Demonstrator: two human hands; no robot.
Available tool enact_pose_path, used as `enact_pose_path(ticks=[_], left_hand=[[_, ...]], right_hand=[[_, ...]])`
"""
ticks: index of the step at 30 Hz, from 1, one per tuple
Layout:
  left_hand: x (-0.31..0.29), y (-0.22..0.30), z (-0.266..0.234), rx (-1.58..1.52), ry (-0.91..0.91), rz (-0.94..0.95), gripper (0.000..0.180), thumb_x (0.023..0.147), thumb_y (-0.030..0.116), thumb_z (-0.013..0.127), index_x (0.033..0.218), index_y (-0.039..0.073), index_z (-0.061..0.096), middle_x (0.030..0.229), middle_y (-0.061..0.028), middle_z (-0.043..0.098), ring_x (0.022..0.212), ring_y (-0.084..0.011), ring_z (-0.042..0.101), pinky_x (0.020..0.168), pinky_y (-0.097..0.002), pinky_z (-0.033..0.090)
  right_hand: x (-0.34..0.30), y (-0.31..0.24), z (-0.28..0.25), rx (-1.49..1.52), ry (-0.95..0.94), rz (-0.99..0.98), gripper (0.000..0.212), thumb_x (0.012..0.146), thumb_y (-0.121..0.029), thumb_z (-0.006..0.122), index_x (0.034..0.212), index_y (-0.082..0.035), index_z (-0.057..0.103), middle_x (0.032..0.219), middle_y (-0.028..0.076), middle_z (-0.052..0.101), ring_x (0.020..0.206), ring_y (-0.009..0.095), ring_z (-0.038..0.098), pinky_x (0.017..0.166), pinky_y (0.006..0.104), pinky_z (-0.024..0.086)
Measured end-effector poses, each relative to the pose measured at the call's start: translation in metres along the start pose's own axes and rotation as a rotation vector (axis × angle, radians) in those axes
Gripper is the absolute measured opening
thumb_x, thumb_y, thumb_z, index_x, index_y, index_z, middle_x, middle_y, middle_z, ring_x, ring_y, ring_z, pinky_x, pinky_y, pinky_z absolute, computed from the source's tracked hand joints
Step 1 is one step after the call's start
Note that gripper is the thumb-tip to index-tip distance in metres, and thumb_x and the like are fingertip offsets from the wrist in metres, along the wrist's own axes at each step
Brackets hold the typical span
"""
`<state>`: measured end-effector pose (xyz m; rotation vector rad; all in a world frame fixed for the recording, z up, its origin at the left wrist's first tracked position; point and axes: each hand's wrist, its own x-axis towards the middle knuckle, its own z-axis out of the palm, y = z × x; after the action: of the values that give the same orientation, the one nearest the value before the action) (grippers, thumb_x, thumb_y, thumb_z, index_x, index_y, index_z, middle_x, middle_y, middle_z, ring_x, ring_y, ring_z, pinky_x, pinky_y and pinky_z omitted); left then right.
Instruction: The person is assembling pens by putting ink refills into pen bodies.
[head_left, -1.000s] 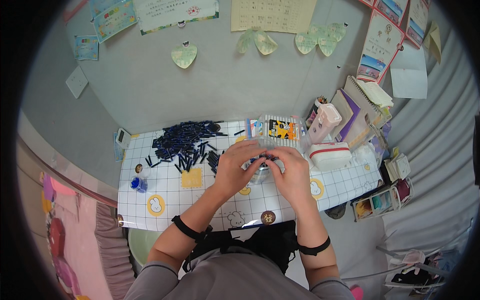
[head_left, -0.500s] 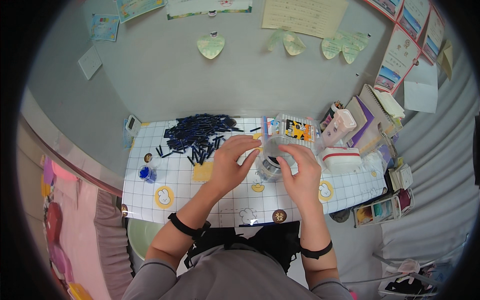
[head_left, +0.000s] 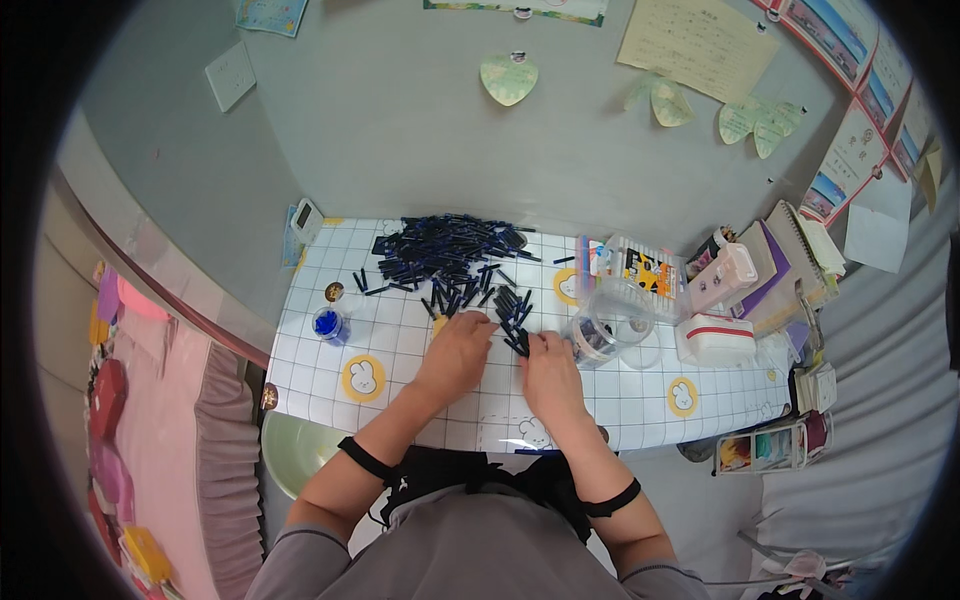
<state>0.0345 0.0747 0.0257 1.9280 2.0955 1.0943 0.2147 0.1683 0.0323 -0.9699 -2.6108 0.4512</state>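
A large heap of short, dark blue-black ink cartridges (head_left: 450, 248) lies at the back of the table. A smaller loose cluster of cartridges (head_left: 513, 318) has slid out in front of it, between my hands. My left hand (head_left: 457, 354) rests low at the heap's front, fingers curled; whatever they may hold is hidden. At the near end of the small cluster, my right hand (head_left: 553, 372) has its fingers closed on cartridges. A clear round plastic jar (head_left: 607, 325) leans just right of that hand, with dark contents partly visible.
At the left stands a small clear jar (head_left: 331, 326) of bright blue pieces. Along the right are a clear box (head_left: 648, 275) of markers, a pink container (head_left: 722, 277), a white pouch (head_left: 716, 340) with a red zip, and upright notebooks (head_left: 785, 260). A white timer (head_left: 305, 219) stands at the back left.
Both hands have come away from the clear jar, moving left and down to the cartridges. The jar is now tilted, and a small cluster of cartridges lies in front of the heap. The view has shifted.
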Motion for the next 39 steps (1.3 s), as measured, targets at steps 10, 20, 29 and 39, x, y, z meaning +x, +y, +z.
enact_pose_path(ticks=[10, 20, 29, 39], left_hand=[[-0.015, -0.006, 0.007, 0.154, 0.007, 0.046, 0.039, 0.088, 0.003, 0.074, 0.127, 0.003, 0.075, 0.118, -0.0139, 0.068, 0.114, -0.0345, 0.065, 0.099, -0.0444, 0.054], [-0.046, -0.011, -0.029, 0.076, -0.016, 0.019, 0.027, 0.082, 0.002, 0.083, 0.109, 0.006, 0.08, 0.112, -0.0103, 0.071, 0.108, -0.0332, 0.067, 0.096, -0.0436, 0.058], [-0.051, -0.014, -0.04, 0.069, 0.002, -0.019, 0.016, 0.083, 0.003, 0.084, 0.098, 0.006, 0.078, 0.1, -0.0091, 0.073, 0.102, -0.0331, 0.07, 0.091, -0.0445, 0.058], [-0.04, -0.008, -0.028, 0.221, -0.055, -0.085, 0.015, 0.088, 0.006, 0.079, 0.103, 0.006, 0.073, 0.096, -0.0126, 0.072, 0.096, -0.0351, 0.071, 0.089, -0.0456, 0.057]], right_hand=[[0.005, -0.013, 0.008, 0.26, -0.011, -0.042, 0.034, 0.093, -0.002, 0.077, 0.126, 0.005, 0.07, 0.12, 0.021, 0.063, 0.114, 0.042, 0.066, 0.097, 0.0488, 0.057], [-0.007, -0.028, 0.015, 0.313, -0.038, -0.143, 0.026, 0.093, -0.003, 0.079, 0.119, -0.003, 0.076, 0.109, 0.017, 0.07, 0.095, 0.041, 0.072, 0.085, 0.048, 0.059], [-0.006, -0.021, 0.01, 0.221, 0.072, -0.115, 0.017, 0.089, -0.004, 0.083, 0.106, -0.006, 0.083, 0.105, 0.011, 0.074, 0.098, 0.035, 0.073, 0.085, 0.0457, 0.06], [0.0, -0.019, 0.003, 0.154, 0.049, -0.155, 0.017, 0.083, -0.002, 0.085, 0.098, -0.008, 0.082, 0.103, 0.007, 0.073, 0.105, 0.032, 0.069, 0.088, 0.0439, 0.06]])
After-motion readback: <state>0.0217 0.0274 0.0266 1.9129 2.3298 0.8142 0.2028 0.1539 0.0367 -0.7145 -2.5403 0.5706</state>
